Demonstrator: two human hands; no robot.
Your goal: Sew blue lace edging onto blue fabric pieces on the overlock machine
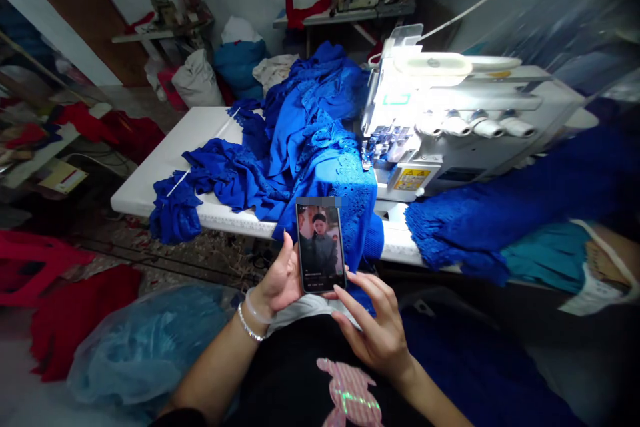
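Below the table [170, 147] edge, head view: we see the left hand [281, 280] clasping the phone [321, 245] upright over the lap; the right hand [379, 328], fingers loosely spread, touches its lower corner. Blue fabric [305, 140] lies heaped beside the sewing machine [450, 127]. We judge screen browsing in hand; any tap calls for a steady grip.

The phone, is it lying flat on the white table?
No, the left hand holds the phone up in front of the white table, with the right hand touching its lower corner.
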